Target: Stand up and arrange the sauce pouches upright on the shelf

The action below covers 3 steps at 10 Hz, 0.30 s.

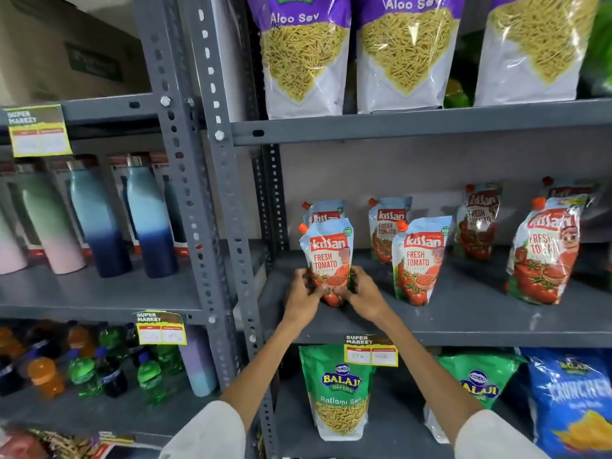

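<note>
1. Both hands grip the base of one ketchup pouch at the front left of the grey shelf; the pouch stands upright.
2. The left hand presses its fingers against the pouch's left side; the right hand clasps the right side.
3. A second pouch stands directly behind it.
4. Four further pouches stand upright to the right, spaced apart along the shelf.
</note>
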{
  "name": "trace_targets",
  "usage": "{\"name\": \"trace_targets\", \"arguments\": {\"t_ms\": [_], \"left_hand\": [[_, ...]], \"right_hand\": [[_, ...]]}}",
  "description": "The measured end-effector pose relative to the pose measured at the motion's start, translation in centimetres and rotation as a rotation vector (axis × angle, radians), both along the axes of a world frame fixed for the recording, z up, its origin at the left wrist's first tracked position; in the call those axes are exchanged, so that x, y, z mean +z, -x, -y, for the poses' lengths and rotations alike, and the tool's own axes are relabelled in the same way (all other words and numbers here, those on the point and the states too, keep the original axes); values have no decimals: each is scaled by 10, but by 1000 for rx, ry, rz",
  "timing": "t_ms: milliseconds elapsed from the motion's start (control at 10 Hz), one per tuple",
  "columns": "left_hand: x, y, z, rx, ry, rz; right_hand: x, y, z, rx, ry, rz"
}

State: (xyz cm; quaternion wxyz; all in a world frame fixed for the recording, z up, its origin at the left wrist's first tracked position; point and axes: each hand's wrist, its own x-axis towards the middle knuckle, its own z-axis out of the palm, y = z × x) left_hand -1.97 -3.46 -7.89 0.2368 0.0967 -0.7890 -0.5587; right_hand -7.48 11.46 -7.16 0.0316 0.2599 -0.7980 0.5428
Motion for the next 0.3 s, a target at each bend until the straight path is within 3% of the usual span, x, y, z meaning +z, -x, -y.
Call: {"name": "trace_targets", "arguments": {"t_ms": [200,300], "left_hand": [[3,-11,-4,-13,18,43],[-5,-25,-17,251,260,9]], "right_hand": [[-1,-7,-3,-6,-25,-28],[-6,-16,-11,-3,1,-37]]}}
